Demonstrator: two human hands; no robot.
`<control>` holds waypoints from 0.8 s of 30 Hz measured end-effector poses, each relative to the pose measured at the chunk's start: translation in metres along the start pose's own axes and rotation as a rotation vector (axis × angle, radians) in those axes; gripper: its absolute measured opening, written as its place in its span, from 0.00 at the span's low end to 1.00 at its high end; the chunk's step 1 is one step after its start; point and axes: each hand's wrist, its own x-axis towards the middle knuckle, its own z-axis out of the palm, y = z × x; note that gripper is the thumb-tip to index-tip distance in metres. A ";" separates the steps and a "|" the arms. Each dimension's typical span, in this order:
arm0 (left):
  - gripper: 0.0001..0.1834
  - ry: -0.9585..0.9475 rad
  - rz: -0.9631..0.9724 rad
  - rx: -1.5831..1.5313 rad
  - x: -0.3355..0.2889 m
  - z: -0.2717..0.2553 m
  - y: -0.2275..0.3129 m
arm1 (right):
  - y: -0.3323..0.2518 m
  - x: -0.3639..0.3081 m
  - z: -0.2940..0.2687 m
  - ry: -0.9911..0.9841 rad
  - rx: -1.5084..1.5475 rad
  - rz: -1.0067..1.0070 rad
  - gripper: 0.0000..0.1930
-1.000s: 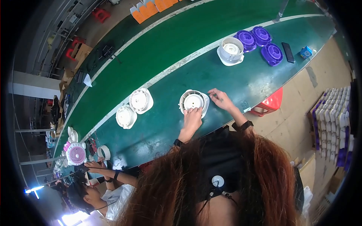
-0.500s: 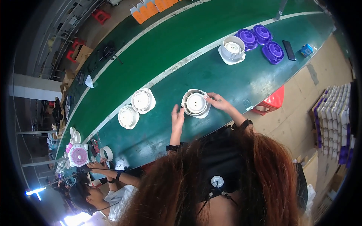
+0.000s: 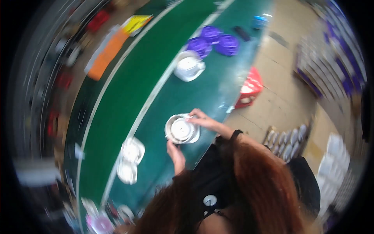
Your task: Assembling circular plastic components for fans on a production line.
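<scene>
A white round fan housing with a square-cornered base rests on the green table in front of me, its open, ribbed side up. My right hand is closed on its right far rim, with fingers over the edge. At the near left rim, my left hand has its fingertips against the housing; motion blur softens their outline. To the left lie a white round part and another white part, touching each other. Farther up the table stands a deeper white housing.
Beside the deeper housing lie several purple round parts, a dark phone and a small blue box. A red stool stands at the table's right edge. Stacked white and purple parts fill the far right. A pink-and-white fan is at lower left.
My view has turned right, so the table runs more steeply and blurs. My left hand has come in against the housing's near rim. My right hand stays on the housing.
</scene>
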 end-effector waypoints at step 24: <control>0.30 -1.916 -0.358 0.726 -0.256 0.415 -0.137 | -0.045 -0.459 -0.222 1.847 0.138 -0.338 0.32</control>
